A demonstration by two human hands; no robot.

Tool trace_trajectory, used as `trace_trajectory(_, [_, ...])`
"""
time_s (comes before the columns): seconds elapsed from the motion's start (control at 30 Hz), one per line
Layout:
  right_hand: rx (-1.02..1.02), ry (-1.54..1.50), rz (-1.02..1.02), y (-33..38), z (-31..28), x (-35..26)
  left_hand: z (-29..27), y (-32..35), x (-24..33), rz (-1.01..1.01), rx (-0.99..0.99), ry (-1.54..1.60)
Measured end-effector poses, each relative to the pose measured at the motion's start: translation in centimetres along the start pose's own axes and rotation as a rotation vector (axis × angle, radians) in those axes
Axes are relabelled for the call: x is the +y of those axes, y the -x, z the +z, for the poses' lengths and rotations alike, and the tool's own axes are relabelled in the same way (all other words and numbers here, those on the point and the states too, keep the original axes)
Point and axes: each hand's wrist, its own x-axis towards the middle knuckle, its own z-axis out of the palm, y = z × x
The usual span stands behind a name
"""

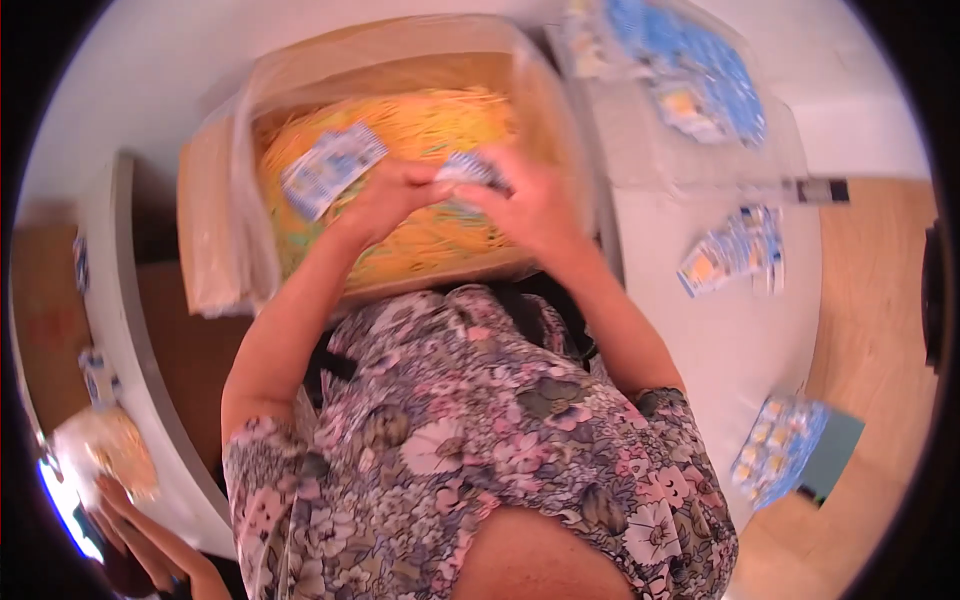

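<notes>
Pinching a small blue-and-white packet [470, 168] between them, the left hand [392, 195] and right hand [530, 205] meet over the open cardboard box [215, 230], fingers curled narrow around it, though motion blur hides the exact hold. The box, lined with clear plastic, is full of loose yellow strands [430, 125], and a second packet [330, 168] lies on top of them, just left of the left hand. By my reading, the packet is being handled above the strands; the next move calls for a steady two-handed grip. On the white table [720, 340], more packets [735, 258] lie to the right, well apart from the box.
</notes>
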Motion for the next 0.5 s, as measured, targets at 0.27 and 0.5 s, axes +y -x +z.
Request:
trace_trajectory(0.27, [0.08, -0.015, 0.383, 10.4, -13.0, 1.7, 3.7, 1.5, 2.8, 0.172, -0.102, -0.351])
trace_trajectory(0.5, [0.507, 0.112, 0.665, 17.0, -22.3, 10.6, 20.5, -7.2, 4.0, 0.838, -0.353, -0.696])
